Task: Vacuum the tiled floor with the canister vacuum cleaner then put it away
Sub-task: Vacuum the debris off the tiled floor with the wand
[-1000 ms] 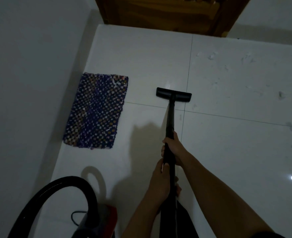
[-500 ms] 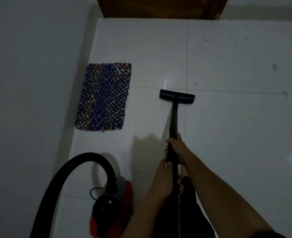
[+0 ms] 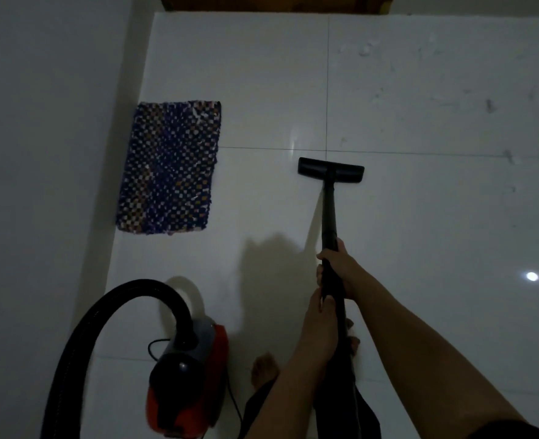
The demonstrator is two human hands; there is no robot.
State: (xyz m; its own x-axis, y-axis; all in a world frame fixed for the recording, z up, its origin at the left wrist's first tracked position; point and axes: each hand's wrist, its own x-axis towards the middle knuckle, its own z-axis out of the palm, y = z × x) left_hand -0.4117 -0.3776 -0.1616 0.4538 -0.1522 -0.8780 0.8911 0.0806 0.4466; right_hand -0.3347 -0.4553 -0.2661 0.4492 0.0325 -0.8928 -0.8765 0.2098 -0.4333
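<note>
Here, at the far left, we see the pale wall [image 3: 40,153], and beside it the black hose [image 3: 141,288] arches up and curves down into the red and grey canister vacuum cleaner [image 3: 185,384], which sits on the tiled floor [image 3: 261,90] near our bare feet [image 3: 263,369]. Beyond the canister a blue woven mat [image 3: 169,166] lies flat on the tiles, just beside the wall. Moving right, our left hand [image 3: 320,324] wraps round the black wand [image 3: 329,210] on its nearer part, and our right hand [image 3: 341,267] clamps the same wand just ahead of the left. The wand slopes forward to the floor head [image 3: 330,170], which rests on the tile just short of a grout line [image 3: 261,148]. Farther right, pale specks of litter [image 3: 364,50] dot the tiles, and a bright glint of light [image 3: 531,276] shines on the floor.
</note>
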